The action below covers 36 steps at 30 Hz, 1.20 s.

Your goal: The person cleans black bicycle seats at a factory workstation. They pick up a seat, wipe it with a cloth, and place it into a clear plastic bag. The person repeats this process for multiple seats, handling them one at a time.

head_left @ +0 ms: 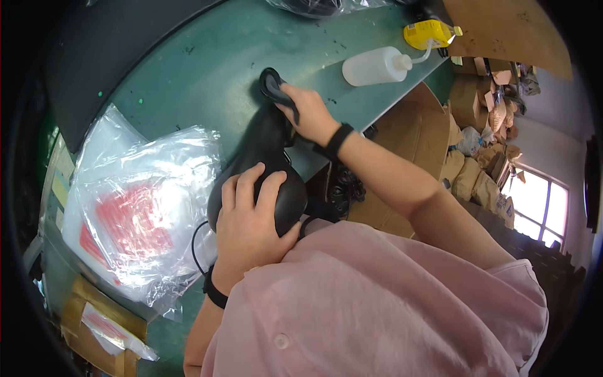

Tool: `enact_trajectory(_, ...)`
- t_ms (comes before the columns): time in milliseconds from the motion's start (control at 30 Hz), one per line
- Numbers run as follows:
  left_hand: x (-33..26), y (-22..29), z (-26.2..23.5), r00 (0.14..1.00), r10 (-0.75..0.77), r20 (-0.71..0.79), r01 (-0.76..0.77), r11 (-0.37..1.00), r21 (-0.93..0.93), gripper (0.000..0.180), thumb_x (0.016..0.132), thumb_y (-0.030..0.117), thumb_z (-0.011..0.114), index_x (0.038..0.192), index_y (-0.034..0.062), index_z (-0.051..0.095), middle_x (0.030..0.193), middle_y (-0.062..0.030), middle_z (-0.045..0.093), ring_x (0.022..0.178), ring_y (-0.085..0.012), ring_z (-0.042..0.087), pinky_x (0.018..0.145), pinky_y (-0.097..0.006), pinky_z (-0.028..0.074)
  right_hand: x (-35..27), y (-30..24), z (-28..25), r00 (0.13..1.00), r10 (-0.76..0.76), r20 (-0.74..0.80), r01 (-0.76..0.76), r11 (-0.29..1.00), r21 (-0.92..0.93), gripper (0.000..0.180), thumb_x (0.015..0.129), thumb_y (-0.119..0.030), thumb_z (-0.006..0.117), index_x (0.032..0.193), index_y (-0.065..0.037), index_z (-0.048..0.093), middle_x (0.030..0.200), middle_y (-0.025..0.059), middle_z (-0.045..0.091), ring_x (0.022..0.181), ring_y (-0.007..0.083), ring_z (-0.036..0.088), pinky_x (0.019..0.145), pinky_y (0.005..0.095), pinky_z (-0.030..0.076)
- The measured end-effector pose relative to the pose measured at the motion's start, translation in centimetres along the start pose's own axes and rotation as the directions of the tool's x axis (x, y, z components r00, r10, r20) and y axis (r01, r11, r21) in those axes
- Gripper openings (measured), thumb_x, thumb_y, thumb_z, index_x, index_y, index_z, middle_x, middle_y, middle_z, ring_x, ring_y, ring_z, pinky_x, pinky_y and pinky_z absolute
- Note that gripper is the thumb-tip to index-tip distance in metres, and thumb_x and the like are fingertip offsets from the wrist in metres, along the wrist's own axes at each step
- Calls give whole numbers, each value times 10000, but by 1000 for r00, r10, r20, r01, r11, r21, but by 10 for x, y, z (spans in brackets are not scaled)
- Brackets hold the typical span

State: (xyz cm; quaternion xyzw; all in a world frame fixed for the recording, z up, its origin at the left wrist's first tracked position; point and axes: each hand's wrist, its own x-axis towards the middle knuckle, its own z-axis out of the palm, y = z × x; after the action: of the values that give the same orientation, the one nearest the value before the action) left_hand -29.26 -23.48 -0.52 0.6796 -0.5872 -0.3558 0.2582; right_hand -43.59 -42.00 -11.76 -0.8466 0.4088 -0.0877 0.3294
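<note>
A black bicycle saddle (251,151) lies over the near edge of the green table, its narrow nose pointing away from me. My left hand (250,217) grips the wide rear part, with the fingers over the top and the thumb along the side. Beyond the nose, my right hand (309,113) is closed on a folded black cloth (271,85), which bends into a loop above the fingers. Whether the cloth touches the saddle I cannot tell. The saddle's underside is mostly hidden.
Clear plastic bags (141,217) with red print are stacked to the left. A white squeeze bottle (374,66) and a yellow bottle (430,34) lie at the far right of the green table (195,69). Cardboard (408,138) stands beside the table's right edge. An opened carton (81,327) is at lower left.
</note>
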Motion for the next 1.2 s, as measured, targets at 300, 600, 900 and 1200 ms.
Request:
enact_trajectory(300,1,-5,4,998,55,-19,-55,998,-21,702,548,152,825,1191,125,545,1271,-139,457,1145,-378,446,944,-469,429,7,-3,5,995,98,14,-97,994,-49,312,782,-75,628,1088,-35,579,941,237,631,913,445,575,757,477,481)
enact_trajectory(600,-7,-4,24,935,188,299,-187,982,-34,846,575,215,831,1338,290,474,1437,-92,319,1338,-378,272,1058,-572,313,-2,44,-20,982,166,-87,-129,935,329,317,857,-187,674,1096,7,598,911,171,650,827,212,623,745,331,478)
enact_trajectory(900,-10,-6,38,957,201,210,-196,980,-45,853,525,235,837,1316,240,517,1406,-122,367,1295,-410,319,1009,-678,284,-22,-42,-28,888,-267,375,302,953,-38,370,718,-91,719,1071,-90,609,892,164,655,828,387,614,700,454,488)
enact_trajectory(1200,-12,-1,30,959,164,230,-155,986,-54,820,573,168,810,1315,270,477,1419,-78,345,1339,-375,281,1096,-595,240,56,4,-13,864,-69,499,236,930,-281,362,792,-113,640,1153,-119,614,920,198,661,867,389,623,747,470,483)
